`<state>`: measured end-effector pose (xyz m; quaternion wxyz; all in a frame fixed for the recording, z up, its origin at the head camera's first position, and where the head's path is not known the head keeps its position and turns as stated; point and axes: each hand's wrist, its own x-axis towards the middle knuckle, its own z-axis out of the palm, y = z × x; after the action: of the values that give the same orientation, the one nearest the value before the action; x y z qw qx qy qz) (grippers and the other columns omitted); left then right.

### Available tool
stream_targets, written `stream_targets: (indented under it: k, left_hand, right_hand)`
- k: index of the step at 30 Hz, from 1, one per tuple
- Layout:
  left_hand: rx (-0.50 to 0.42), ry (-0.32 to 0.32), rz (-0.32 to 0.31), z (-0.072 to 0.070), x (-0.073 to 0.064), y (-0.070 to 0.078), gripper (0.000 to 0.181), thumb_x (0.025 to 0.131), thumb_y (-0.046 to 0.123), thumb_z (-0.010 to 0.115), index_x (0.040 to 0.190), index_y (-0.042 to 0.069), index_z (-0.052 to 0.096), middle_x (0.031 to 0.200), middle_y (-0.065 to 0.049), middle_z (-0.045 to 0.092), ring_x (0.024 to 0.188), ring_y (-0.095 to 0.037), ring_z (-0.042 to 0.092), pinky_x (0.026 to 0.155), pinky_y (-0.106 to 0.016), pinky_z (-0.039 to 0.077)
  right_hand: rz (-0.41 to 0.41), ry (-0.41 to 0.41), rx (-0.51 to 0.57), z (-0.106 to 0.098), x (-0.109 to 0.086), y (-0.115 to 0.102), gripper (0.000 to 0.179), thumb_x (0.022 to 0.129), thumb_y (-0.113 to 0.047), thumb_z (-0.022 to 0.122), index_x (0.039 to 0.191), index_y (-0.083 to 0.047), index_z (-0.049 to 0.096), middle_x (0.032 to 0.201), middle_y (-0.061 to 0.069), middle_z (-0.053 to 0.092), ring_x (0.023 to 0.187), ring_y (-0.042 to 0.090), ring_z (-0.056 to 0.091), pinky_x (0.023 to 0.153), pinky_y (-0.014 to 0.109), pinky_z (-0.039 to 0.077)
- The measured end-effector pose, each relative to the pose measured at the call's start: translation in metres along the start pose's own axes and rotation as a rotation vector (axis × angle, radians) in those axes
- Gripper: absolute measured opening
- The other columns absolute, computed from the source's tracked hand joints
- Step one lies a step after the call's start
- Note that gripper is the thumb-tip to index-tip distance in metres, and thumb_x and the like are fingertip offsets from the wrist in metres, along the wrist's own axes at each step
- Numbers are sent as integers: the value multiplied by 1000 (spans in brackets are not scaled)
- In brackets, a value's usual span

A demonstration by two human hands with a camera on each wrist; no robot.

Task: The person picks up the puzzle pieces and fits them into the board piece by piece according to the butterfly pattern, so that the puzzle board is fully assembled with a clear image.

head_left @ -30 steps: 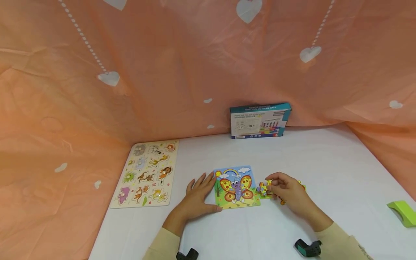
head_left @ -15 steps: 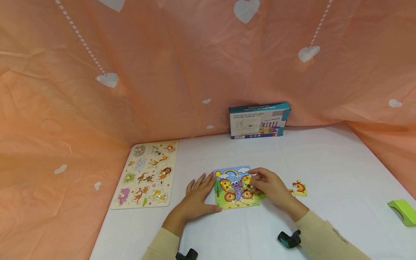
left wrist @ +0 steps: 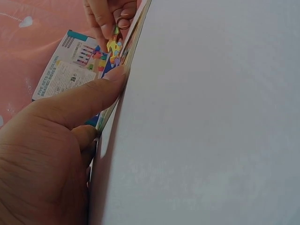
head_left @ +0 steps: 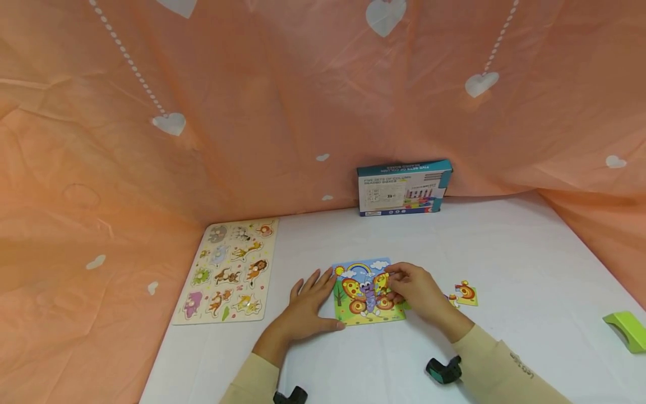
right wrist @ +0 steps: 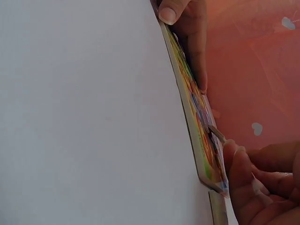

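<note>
A square butterfly jigsaw puzzle (head_left: 360,320) lies flat on the white table. My left hand (head_left: 309,306) rests along its left side with fingers spread and thumb at the lower left corner. Over the right wing, my right hand (head_left: 418,292) pinches a small yellow puzzle piece (left wrist: 114,46) between thumb and fingertips. In the right wrist view this puzzle piece (right wrist: 217,134) is tilted, its lower edge right at the picture's surface. The right fingers hide part of the wing. Loose puzzle pieces (head_left: 466,293) lie beyond the right wrist, and another green-edged piece (right wrist: 217,206) lies beside the board.
An animal peg puzzle board (head_left: 234,311) lies at the left. A box of beaded boxes (head_left: 398,191) stands at the back against the orange heart-printed curtain (head_left: 282,112). At the far right is a green arch block (head_left: 626,330).
My right hand has carried the puzzle piece leftward from beside the puzzle to over its right wing, uncovering loose pieces at the right. The left hand has stayed in place.
</note>
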<state>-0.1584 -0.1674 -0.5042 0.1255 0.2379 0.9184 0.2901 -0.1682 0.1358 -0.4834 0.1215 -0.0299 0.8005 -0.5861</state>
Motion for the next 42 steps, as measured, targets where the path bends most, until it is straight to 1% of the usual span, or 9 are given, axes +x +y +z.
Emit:
stream_targets:
  k: [5, 10, 12, 18, 21, 25, 27, 33, 42]
  left_hand:
    - [8, 2, 0, 1, 1, -1, 112, 87, 58, 83, 174, 14, 29, 181, 3, 14, 166, -29, 2, 127, -61, -5]
    - [7, 5, 0, 2, 1, -2, 112, 87, 59, 84, 174, 14, 29, 181, 4, 14, 166, -28, 2, 127, -61, -5]
    - [10, 6, -1, 2, 1, -2, 112, 87, 59, 84, 174, 14, 29, 181, 4, 14, 166, -28, 2, 127, -61, -5]
    - [7, 4, -4, 1, 0, -1, 112, 87, 59, 84, 173, 14, 30, 181, 4, 14, 166, -29, 2, 127, -62, -4]
    - [9, 5, -3, 1, 0, -1, 111, 87, 58, 84, 173, 14, 30, 181, 4, 14, 166, -29, 2, 127, -62, -4]
    - [15, 7, 1, 1, 0, -1, 111, 87, 59, 84, 173, 14, 30, 181, 4, 15, 166, -29, 3, 127, -62, -4]
    - [15, 9, 3, 1, 0, -2, 111, 87, 59, 84, 173, 14, 30, 181, 3, 15, 166, -29, 3, 127, -62, -4]
    - [5, 9, 0, 1, 0, -2, 112, 87, 59, 84, 173, 14, 30, 181, 4, 14, 166, -29, 2, 127, -62, -4]
    - [15, 7, -5, 2, 1, -2, 111, 87, 59, 84, 173, 14, 31, 181, 3, 15, 166, -29, 2, 127, -62, -4]
  right_hand:
    - [-12, -17, -56, -1, -2, -1, 35, 108, -5, 64, 139, 10, 64, 101, 10, 70, 80, 22, 70, 69, 31, 61]
    - [-46, 22, -216, -5, -4, -3, 35, 110, -14, 63, 140, 5, 66, 107, 8, 71, 84, 19, 69, 72, 32, 59]
    - [-56, 41, -250, -8, -4, -4, 34, 111, -16, 62, 139, 3, 67, 109, 9, 71, 85, 19, 69, 73, 32, 58]
    - [-71, 50, -228, -16, -7, -6, 34, 112, -17, 62, 139, 2, 68, 115, 10, 72, 92, 22, 69, 75, 34, 57]
    - [-87, 32, -230, -17, -8, -5, 33, 112, -17, 62, 140, 0, 69, 120, 10, 73, 101, 24, 68, 84, 40, 57]
    - [-139, -16, -232, -16, -8, -1, 33, 113, -19, 61, 140, -3, 70, 128, 9, 73, 113, 28, 67, 98, 51, 56]
    - [-166, -47, -220, -15, -7, 0, 33, 114, -20, 60, 141, -3, 69, 130, 9, 73, 115, 29, 68, 99, 53, 56]
    - [-192, -109, -172, -11, -6, -1, 36, 116, -21, 55, 144, 0, 65, 135, 13, 71, 119, 31, 69, 99, 49, 59]
    - [-211, -108, -109, -16, -8, 1, 40, 116, -27, 56, 145, 0, 64, 141, 17, 68, 127, 36, 66, 99, 46, 58]
